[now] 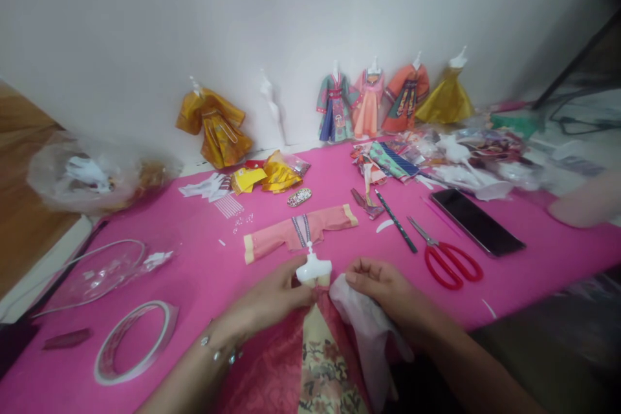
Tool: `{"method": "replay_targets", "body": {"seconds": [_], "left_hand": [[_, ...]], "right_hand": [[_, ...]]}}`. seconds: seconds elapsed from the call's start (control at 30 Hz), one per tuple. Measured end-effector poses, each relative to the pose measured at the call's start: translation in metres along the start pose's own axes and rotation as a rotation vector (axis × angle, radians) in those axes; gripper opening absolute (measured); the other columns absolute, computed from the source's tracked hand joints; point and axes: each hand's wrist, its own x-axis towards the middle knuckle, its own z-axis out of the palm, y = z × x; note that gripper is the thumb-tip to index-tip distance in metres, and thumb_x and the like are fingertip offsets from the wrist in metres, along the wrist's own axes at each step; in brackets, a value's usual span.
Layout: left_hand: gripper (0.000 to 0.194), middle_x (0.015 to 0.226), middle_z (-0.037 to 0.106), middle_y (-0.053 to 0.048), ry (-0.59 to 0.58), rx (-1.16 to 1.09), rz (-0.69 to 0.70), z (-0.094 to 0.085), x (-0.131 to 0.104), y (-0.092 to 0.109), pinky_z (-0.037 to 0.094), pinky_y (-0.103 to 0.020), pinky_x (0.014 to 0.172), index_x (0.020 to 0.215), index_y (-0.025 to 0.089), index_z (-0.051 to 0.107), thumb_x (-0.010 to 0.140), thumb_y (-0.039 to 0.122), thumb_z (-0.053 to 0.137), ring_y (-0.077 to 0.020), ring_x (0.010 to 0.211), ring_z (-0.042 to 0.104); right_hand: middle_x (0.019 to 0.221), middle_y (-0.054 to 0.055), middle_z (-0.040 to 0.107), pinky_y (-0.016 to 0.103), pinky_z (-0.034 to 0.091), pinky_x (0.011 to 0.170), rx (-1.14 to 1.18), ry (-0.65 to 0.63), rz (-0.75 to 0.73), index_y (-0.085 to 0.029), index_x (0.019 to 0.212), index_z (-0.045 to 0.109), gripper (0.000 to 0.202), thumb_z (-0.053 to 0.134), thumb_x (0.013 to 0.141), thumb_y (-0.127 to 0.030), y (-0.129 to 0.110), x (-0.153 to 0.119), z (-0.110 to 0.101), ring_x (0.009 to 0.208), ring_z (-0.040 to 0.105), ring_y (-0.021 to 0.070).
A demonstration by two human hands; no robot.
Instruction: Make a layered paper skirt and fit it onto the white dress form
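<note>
Our left hand (274, 294) is wrapped round the doll (314, 270) below its white shoulders, skirt (332, 372) hanging beneath the grip; our right hand (388, 284), just beside, pinches white cloth (361, 320). We judge this to be dressing work; the next move calls for a steady doll and unsnagged cloth. A jacket (274, 239) lies just beyond.

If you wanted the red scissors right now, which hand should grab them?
The right hand, probably: the red scissors lie on its side, though it would have to release the white fabric. The left hand is farther away, holding the dressed doll form.
</note>
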Motion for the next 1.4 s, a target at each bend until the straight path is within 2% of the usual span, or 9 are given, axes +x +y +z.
{"method": "replay_targets", "body": {"seconds": [0.27, 0.33, 0.43, 0.5, 0.63, 0.87, 1.13, 1.3, 1.4], "left_hand": [[0.026, 0.101, 0.067, -0.003, -0.054, -0.125, -0.044, -0.001, 0.001, 0.002, 0.042, -0.034, 0.086, 0.105, 0.019, 0.059, 0.081, 0.03, 0.062, -0.0268, 0.104, 0.057], [0.027, 0.098, 0.066, -0.002, -0.048, -0.138, -0.054, -0.001, 0.001, 0.001, 0.041, -0.032, 0.083, 0.105, 0.019, 0.059, 0.079, 0.026, 0.062, -0.0249, 0.1, 0.057], [0.028, 0.086, 0.062, 0.001, -0.045, -0.155, -0.076, -0.001, 0.002, 0.002, 0.04, -0.028, 0.071, 0.103, 0.018, 0.058, 0.075, 0.021, 0.06, -0.0186, 0.08, 0.055], [0.028, 0.081, 0.058, 0.002, -0.025, -0.148, -0.102, 0.0, 0.002, 0.003, 0.039, -0.028, 0.067, 0.102, 0.017, 0.057, 0.075, 0.023, 0.061, -0.0164, 0.073, 0.052], [0.032, 0.076, 0.057, 0.003, 0.061, -0.061, -0.193, 0.003, 0.003, 0.008, 0.04, -0.029, 0.066, 0.1, 0.017, 0.058, 0.074, 0.034, 0.065, -0.017, 0.071, 0.054], [0.026, 0.075, 0.058, 0.003, 0.132, 0.061, -0.191, 0.007, 0.007, 0.01, 0.041, -0.027, 0.061, 0.092, 0.017, 0.057, 0.075, 0.035, 0.064, -0.0162, 0.07, 0.056], [0.016, 0.073, 0.056, 0.004, 0.109, 0.156, -0.034, 0.006, 0.009, 0.007, 0.041, -0.025, 0.059, 0.088, 0.018, 0.058, 0.075, 0.027, 0.059, -0.0148, 0.068, 0.052], [0.018, 0.071, 0.059, 0.003, 0.15, 0.204, -0.126, 0.007, 0.011, 0.004, 0.041, -0.026, 0.056, 0.085, 0.018, 0.057, 0.073, 0.03, 0.06, -0.0167, 0.066, 0.056], [0.019, 0.076, 0.064, 0.0, 0.173, 0.245, -0.113, 0.008, 0.013, 0.0, 0.042, -0.026, 0.056, 0.087, 0.018, 0.058, 0.072, 0.029, 0.06, -0.0193, 0.071, 0.06]], "right_hand": [[0.06, -0.005, 0.052, 0.021, 0.031, 0.049, -0.01, 0.001, -0.008, -0.016, 0.072, 0.054, 0.043, 0.079, 0.064, -0.051, -0.003, 0.001, 0.0, 0.052, 0.043, 0.0072], [0.06, -0.005, 0.052, 0.02, 0.031, 0.049, 0.003, 0.005, -0.007, -0.016, 0.072, 0.054, 0.043, 0.078, 0.064, -0.051, -0.004, 0.001, 0.0, 0.052, 0.044, 0.0071], [0.059, -0.005, 0.051, 0.02, 0.03, 0.049, 0.007, 0.001, -0.001, -0.016, 0.073, 0.054, 0.043, 0.078, 0.064, -0.051, -0.005, 0.002, 0.0, 0.051, 0.043, 0.007], [0.06, -0.005, 0.051, 0.02, 0.031, 0.049, -0.001, -0.001, 0.002, -0.016, 0.074, 0.054, 0.043, 0.078, 0.065, -0.05, -0.005, 0.002, 0.0, 0.051, 0.044, 0.0072], [0.06, -0.005, 0.052, 0.021, 0.032, 0.049, -0.011, -0.007, 0.007, -0.017, 0.074, 0.053, 0.041, 0.077, 0.065, -0.049, -0.005, 0.003, -0.001, 0.052, 0.045, 0.0084], [0.064, -0.005, 0.052, 0.021, 0.032, 0.051, -0.051, -0.02, 0.003, -0.018, 0.075, 0.053, 0.036, 0.075, 0.067, -0.046, -0.011, 0.002, -0.001, 0.055, 0.045, 0.0094], [0.062, -0.004, 0.053, 0.021, 0.031, 0.049, -0.295, -0.04, -0.043, -0.017, 0.073, 0.06, 0.022, 0.068, 0.074, -0.037, -0.021, 0.003, -0.011, 0.054, 0.045, 0.0096], [0.071, 0.0, 0.067, 0.022, 0.04, 0.057, -0.411, -0.102, -0.04, -0.015, 0.08, 0.068, 0.013, 0.068, 0.071, -0.025, -0.03, 0.003, -0.018, 0.064, 0.059, 0.013], [0.078, 0.002, 0.072, 0.023, 0.045, 0.06, -0.492, -0.058, -0.097, -0.016, 0.085, 0.07, 0.019, 0.065, 0.067, -0.015, -0.034, 0.0, -0.017, 0.07, 0.064, 0.016]]}}
